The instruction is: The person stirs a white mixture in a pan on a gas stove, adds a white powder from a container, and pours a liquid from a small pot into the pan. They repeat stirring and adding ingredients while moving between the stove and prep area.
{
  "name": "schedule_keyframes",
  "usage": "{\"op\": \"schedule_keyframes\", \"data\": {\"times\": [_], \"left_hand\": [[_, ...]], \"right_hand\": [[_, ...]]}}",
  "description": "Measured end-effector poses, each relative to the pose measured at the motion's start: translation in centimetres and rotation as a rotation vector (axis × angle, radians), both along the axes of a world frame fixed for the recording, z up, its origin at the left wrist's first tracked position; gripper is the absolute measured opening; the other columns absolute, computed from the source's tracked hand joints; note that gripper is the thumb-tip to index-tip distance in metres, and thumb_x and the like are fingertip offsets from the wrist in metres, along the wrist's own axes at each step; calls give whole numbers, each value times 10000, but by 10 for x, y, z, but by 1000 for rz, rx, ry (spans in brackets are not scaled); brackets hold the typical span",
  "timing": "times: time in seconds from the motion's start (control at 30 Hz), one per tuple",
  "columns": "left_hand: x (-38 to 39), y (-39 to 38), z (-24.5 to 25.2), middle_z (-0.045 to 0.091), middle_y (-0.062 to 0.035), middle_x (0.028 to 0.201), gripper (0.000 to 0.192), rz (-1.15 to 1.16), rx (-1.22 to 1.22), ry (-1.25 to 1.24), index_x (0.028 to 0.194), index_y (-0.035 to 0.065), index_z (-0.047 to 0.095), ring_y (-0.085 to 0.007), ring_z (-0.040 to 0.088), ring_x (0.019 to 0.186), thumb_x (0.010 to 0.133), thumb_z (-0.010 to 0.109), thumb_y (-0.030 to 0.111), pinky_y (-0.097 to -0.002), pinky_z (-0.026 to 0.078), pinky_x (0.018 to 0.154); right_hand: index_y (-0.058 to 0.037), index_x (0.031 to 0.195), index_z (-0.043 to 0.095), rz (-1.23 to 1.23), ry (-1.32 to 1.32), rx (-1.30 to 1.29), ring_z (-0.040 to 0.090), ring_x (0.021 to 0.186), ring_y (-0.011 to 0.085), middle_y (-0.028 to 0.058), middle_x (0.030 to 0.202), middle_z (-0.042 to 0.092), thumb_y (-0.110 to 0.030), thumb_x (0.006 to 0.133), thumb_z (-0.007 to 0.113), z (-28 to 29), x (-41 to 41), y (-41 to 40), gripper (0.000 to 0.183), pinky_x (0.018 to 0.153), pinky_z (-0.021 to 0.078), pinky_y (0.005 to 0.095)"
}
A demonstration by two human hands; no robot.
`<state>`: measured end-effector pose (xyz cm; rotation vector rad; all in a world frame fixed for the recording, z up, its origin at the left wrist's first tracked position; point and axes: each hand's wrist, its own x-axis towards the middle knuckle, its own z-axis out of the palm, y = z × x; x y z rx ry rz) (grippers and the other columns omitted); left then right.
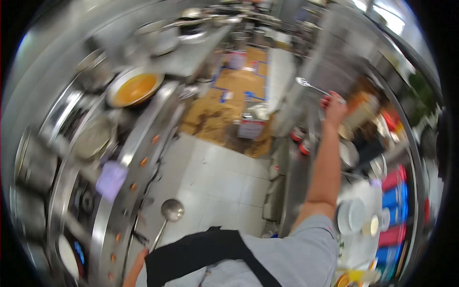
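Observation:
My right hand (335, 104) is stretched out to the far right and grips a metal spoon (310, 85), its bowl pointing left over the edge of a steel counter. Low on the left, my left hand (141, 255) is partly hidden by my black apron (195, 253). It holds the handle of a steel ladle (173, 210), whose round bowl hangs over the tiled floor. To the left, a wide pan of orange liquid (136, 89) sits on the stove. Nearer to me a pot (94, 138) with pale contents stands beside a purple cloth (112, 180).
Stove knobs line the steel stove front (143, 162) at left. Flattened cardboard (229, 104) with blue tape covers the floor ahead, and a box (251, 128) stands on it. At right are stacked white plates (350, 216) and pink and blue containers (396, 199). The picture is blurred.

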<state>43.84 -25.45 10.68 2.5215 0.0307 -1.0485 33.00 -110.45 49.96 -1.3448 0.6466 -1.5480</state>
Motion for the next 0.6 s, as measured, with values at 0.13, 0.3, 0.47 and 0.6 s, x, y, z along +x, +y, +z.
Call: {"op": "schedule_keyframes", "data": {"times": [0.13,0.3,0.47,0.6], "left_hand": [[-55,54,2,624,-218,1008,380,-77,-136,-70,1025,35,590,-379,588,957,817,630,350,-468,457,841],[-107,79,53,635,-202,993,356,-64,-6,-38,1043,43,580,-372,605,944,828,594,326,-462,471,806],[-192,164,42,635,-200,1010,333,222,-37,67,1054,35,573,-360,609,951,804,589,255,-451,483,793],[-257,227,28,639,-207,981,313,321,-53,-9,1022,33,574,-369,606,940,798,590,251,-453,480,785]], "right_hand": [[-11,1032,632,212,34,177,553,611,110,56,759,615,-208,894,605,17,65,112,242,556,443,232],[-11,1106,585,889,-37,136,509,649,76,29,793,589,-221,911,584,25,156,290,286,557,400,206],[-22,1091,592,1302,84,283,499,602,64,10,757,578,-227,914,568,7,210,558,272,516,391,196],[9,1036,610,1571,164,266,549,578,112,71,756,610,-211,919,573,-21,246,755,252,507,456,241]]}}
